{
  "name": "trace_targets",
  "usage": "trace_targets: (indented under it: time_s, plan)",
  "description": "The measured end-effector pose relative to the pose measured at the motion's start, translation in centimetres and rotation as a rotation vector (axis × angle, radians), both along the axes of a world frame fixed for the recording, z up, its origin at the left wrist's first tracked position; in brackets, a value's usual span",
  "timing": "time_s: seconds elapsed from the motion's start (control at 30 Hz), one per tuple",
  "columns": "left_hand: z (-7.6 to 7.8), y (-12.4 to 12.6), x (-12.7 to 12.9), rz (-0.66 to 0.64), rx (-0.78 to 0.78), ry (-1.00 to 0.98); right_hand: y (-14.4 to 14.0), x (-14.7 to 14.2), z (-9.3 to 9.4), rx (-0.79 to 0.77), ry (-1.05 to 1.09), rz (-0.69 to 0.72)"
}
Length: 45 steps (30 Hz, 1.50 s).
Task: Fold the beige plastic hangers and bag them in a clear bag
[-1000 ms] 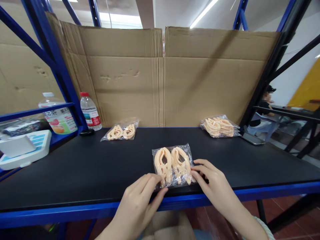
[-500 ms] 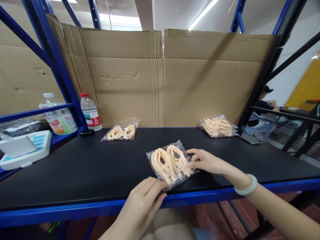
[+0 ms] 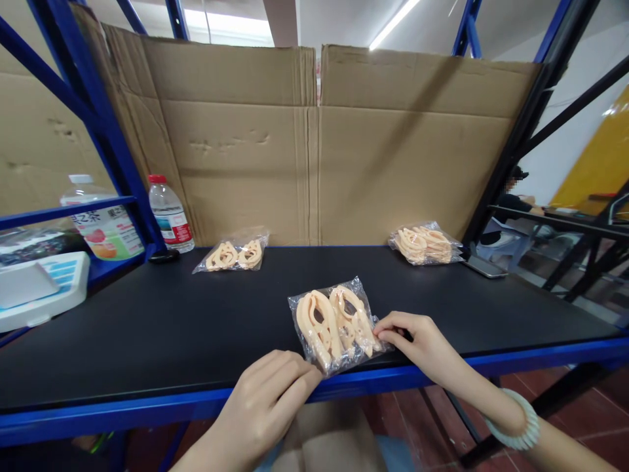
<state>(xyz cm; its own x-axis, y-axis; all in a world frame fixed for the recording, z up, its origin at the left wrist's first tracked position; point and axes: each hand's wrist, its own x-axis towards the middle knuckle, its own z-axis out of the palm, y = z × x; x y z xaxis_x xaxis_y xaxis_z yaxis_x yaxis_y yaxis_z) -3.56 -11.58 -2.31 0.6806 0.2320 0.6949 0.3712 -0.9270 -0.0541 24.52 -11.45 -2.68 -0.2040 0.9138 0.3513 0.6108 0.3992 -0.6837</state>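
Pinching the clip packet, left hand and right hand each grip an edge.

Three clip packets, two bottles, one phone

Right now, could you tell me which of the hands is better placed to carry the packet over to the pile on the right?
Probably the right hand: it touches the packet on the side nearer that pile.

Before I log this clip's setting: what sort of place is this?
Probably a packing workstation in a warehouse: blue steel racking, brown cardboard screens, clear bags of peach plastic clips on a black bench.
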Motion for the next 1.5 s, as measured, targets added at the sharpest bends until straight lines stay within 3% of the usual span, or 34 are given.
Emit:
trace_targets:
  time_s: [0.17, 0.33, 0.57, 0.8, 1.03, 1.17, 1.27, 1.5]
  plan:
    - [0.0, -0.5, -0.6, -0.053, 0.016, 0.041, -1.3, 1.1, -0.8, 0.104, -0.027, 0.117]
    - [-1.6, -0.8, -0.8, -0.031, 0.037, -0.064, -2.2, 2.1, -1.4, 0.223, -0.113, 0.275]
    - [-3.7, -0.5, -0.2, -0.032, -0.045, -0.262, -3.2, 1.2, -2.2, 0.359, -0.118, 0.234]
    - [-3.2, -0.9, 0.1, -0.068, -0.005, -0.268, -4.3, -0.1, -3.2, 0.464, -0.08, 0.177]
    - [-3.0, -1.1, -0.4, -0.039, 0.128, -0.23, -4.4, -0.1, -3.7, 0.528, -0.149, 0.117]
    - [-2.8, -1.3, -0.2, 0.008, 0.171, -0.219, -3.3, 0.1, -2.5, 0.533, -0.274, 0.032]
    - [-2.2, -1.2, 0.5, -0.008, 0.182, -0.181, -1.2, 0.3, -1.5, 0.485, -0.298, 0.049]
    - [-1.0, -0.1, 3.4, -0.024, 0.17, -0.102, 4.1, -0.7, 0.2, 0.197, -0.255, 0.157]
